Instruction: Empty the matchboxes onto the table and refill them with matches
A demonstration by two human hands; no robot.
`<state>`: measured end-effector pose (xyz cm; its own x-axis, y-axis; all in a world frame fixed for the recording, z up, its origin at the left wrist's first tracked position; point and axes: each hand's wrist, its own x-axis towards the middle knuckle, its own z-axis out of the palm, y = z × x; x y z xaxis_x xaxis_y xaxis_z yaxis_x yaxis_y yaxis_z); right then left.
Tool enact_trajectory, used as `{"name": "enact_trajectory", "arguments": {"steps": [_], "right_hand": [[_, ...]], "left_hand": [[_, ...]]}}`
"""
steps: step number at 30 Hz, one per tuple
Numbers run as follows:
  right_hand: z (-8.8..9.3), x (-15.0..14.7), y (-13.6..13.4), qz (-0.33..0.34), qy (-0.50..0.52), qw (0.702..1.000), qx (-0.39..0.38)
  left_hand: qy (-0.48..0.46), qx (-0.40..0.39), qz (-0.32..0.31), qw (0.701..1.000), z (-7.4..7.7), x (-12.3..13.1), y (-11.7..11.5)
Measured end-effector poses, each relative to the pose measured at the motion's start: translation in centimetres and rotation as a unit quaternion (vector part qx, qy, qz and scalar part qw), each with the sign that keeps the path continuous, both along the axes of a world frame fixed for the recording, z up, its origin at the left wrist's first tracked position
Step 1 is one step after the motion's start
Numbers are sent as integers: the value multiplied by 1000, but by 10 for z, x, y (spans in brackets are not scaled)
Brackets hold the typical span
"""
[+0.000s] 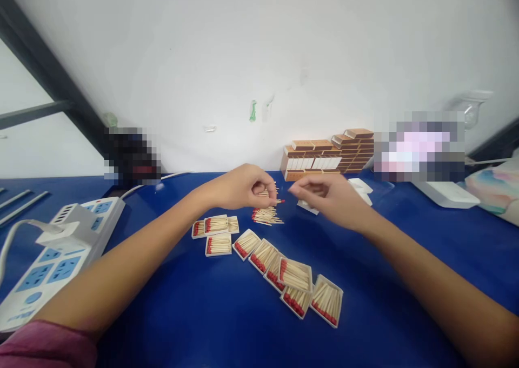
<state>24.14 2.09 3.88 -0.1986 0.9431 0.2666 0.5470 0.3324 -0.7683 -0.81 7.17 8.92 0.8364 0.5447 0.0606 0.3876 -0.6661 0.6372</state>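
Over the loose pile of matches (266,215), my left hand (245,187) pinches a match (279,201) whose red head points right. My right hand (330,195) hovers just right of it, thumb and fingers drawn together; anything between them is hidden. Under the right hand, a white tray (308,208) shows in part. White matchbox trays filled with red-headed matches, such as one tray (295,274) overlapping its neighbours, run in a curve toward me. A smaller group of filled trays (218,243) lies left of the pile.
Stacked brown matchboxes (320,154) stand against the wall. White trays (360,186) lie beyond my right wrist. On the left is a power strip (60,271) with a plugged-in cable. A blurred-out screen and a white box (448,194) are at the right, on the blue table (194,308).
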Motion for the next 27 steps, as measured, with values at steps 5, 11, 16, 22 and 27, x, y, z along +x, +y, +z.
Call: {"name": "enact_trajectory", "arguments": {"steps": [5,11,16,22,27], "right_hand": [[-5,-32,-17,100,144,976,-125],[-9,-35,-18,83,151,980,-95],[-15,-37,-13,61,-21,998,20],[-21,-36,-5,47,-241,961,128],[-5,-19,-7,42,-224,966,119]], "left_hand": [[-103,-47,16,993,-9,6,3],[-119,-78,22,990,-12,6,7],[-122,11,62,990,-2,-3,10],[49,13,-15,999,11,-7,-2],[131,10,-68,989,7,5,-21]]}}
